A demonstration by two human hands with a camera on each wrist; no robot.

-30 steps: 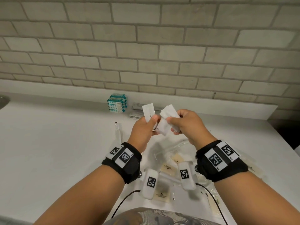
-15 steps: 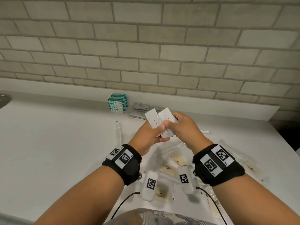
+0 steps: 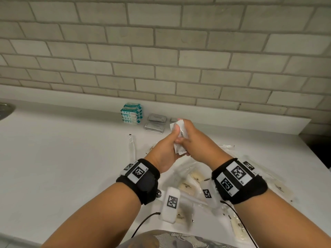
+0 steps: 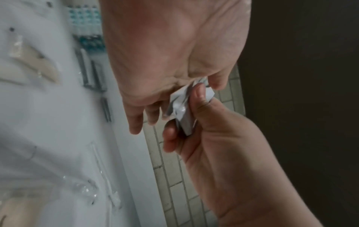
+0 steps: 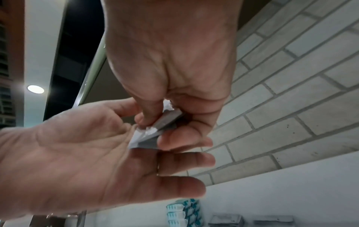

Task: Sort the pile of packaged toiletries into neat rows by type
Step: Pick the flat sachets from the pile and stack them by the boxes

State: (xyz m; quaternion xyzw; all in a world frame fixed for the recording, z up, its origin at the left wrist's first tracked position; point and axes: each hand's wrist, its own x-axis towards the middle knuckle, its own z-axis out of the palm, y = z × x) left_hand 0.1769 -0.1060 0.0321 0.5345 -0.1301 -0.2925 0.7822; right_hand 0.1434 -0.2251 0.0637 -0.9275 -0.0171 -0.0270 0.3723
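Observation:
Two small white sachets are pressed together face to face, held up between both hands above the white counter. My left hand has its thumb on the near face of the sachets, with its fingers fairly straight underneath. My right hand pinches the same sachets from the right, between thumb and curled fingers. The hands hide most of the sachets. Below my wrists lies the loose pile of clear-wrapped beige toiletries.
At the back of the counter stands a stack of teal packets, with grey sachets in rows beside it. A clear-wrapped stick lies left of my hands. A sink rim is at far left. The counter ends at right.
The two sachets, held apart one second ago, are now closed together into one stack. Both hands have come together.

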